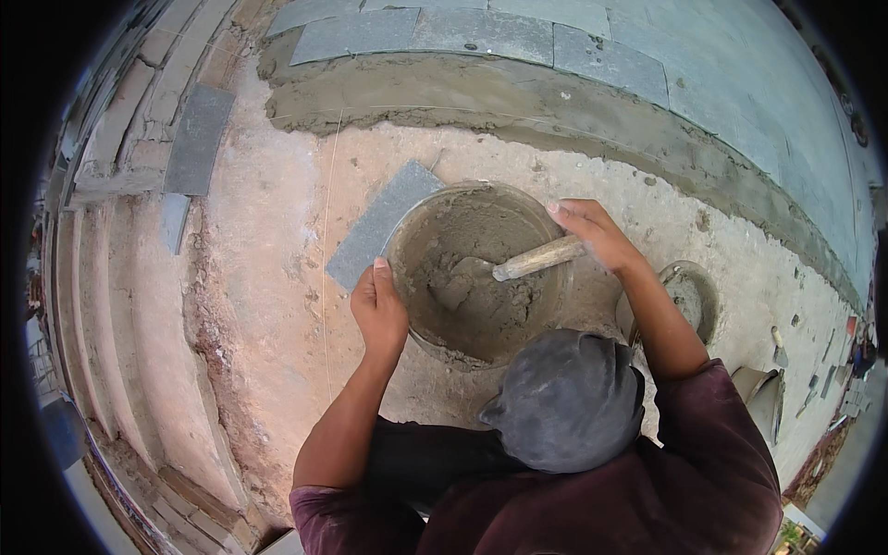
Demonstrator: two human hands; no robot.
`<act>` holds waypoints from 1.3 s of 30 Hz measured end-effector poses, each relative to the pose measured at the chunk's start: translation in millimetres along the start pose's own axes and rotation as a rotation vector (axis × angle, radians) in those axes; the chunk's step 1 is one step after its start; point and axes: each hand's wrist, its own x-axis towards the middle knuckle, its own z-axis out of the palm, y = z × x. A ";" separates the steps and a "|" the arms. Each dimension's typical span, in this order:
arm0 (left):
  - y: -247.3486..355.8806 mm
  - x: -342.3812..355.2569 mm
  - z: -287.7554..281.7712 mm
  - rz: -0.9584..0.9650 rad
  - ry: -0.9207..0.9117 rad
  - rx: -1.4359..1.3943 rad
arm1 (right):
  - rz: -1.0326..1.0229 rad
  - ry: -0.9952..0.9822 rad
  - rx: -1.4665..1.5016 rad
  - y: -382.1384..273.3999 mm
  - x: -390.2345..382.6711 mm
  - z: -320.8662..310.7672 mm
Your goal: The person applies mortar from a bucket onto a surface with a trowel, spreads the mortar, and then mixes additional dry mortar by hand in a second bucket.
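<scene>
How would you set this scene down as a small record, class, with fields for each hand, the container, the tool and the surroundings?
Left hand: on the basin's left rim
Right hand: at the basin's right rim, by the tool's handle; exact grip unclear
Container: round basin holding wet grey mortar
Tool: wooden handle slanting over the mortar; head partly hidden
Beside basin: loose grey tile
Right: smaller bucket
Beyond: mortar strip bordering laid grey tiles

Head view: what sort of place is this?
Probably a building or paving site: a basin holds grey mortar-like mix, slabs lie in rows, and a mortar-like strip runs alongside them.
</scene>
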 end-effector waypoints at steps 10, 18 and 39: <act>-9.1 36.5 36.5 0.006 -0.310 0.130 | -0.003 0.310 -0.256 12.3 -23.8 -11.9; 1.9 33.3 31.5 -0.044 -0.360 0.157 | 0.069 0.863 -0.664 20.3 -100.6 -27.5; 293.0 -143.8 -221.5 -0.358 -0.638 0.869 | 0.689 0.710 -0.121 3.5 -316.9 -87.0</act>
